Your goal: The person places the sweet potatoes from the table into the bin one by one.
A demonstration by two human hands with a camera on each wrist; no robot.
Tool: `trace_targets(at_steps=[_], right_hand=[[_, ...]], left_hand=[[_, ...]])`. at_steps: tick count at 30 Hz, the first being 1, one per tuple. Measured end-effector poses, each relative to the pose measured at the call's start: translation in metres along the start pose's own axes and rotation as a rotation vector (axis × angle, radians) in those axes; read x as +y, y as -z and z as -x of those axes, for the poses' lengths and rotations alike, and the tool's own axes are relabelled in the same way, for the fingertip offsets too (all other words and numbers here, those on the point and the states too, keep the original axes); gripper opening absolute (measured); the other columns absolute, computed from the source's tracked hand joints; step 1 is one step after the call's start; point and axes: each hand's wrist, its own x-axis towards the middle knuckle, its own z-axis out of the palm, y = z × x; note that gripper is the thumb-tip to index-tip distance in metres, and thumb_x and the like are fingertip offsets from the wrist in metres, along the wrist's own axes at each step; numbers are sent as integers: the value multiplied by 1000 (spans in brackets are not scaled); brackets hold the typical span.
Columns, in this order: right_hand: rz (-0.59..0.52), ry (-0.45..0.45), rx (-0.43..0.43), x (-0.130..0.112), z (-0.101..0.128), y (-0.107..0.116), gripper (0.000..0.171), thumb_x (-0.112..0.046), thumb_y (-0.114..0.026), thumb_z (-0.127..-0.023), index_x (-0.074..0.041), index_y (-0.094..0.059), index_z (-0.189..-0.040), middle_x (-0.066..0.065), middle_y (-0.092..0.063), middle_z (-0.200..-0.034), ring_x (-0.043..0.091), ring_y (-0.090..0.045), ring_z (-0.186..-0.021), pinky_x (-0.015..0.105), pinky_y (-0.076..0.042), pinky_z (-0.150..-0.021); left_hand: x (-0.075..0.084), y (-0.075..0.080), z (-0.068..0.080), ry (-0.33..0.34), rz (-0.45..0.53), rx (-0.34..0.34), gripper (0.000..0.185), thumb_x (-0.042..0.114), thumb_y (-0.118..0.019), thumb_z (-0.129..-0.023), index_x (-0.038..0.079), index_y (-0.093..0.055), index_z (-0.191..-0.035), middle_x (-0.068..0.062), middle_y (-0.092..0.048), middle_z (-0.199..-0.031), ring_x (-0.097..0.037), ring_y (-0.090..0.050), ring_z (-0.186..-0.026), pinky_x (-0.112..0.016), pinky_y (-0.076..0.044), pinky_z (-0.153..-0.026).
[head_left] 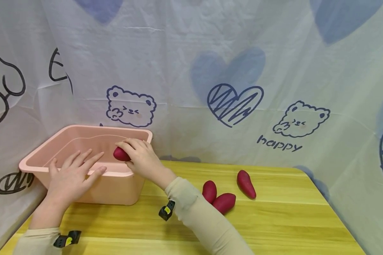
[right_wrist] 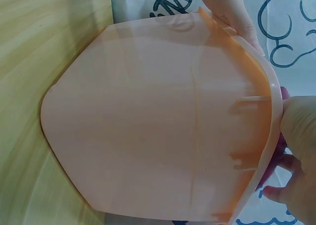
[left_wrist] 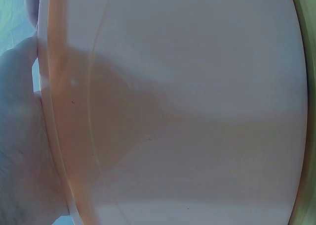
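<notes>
Over the right part of a pink plastic basin, my right hand holds a dark red sweet potato. Its fingers curl over the top, so part of the sweet potato is hidden. In the right wrist view, the sweet potato shows just past the basin rim, beneath the right hand. My left hand lies at the basin's near rim with fingers spread and nothing in its grasp. Seen from the left wrist, the basin's outer wall fills most of the view, beside part of the left hand.
Two sweet potatoes lie close together right of the basin, partly behind the right sleeve. Another sweet potato lies farther right on the wooden table. A patterned white curtain hangs behind.
</notes>
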Motion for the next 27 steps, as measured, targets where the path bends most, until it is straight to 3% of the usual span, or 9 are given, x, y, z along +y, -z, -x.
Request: trace_targets(at_steps=[17, 27], right_hand=[[42, -10, -16, -1, 3, 0, 54, -27, -65, -93, -25, -45, -143, -4, -51, -142, 14, -47, -132, 41, -40, -111], [140, -46, 135, 0, 14, -2, 46, -34, -65, -93, -23, -54, -136, -3, -58, -133, 14, -55, -125, 38, -46, -105]], left_hand=[[0, 0, -1, 2, 12, -8, 59, 60, -40, -97, 26, -43, -146, -19, -42, -150, -47, -31, -134, -80, -2, -104], [0, 0, -1, 4, 11, -11, 60, 60, -41, -97, 25, -44, -146, -20, -41, -150, -47, -30, -135, -79, -2, -104]])
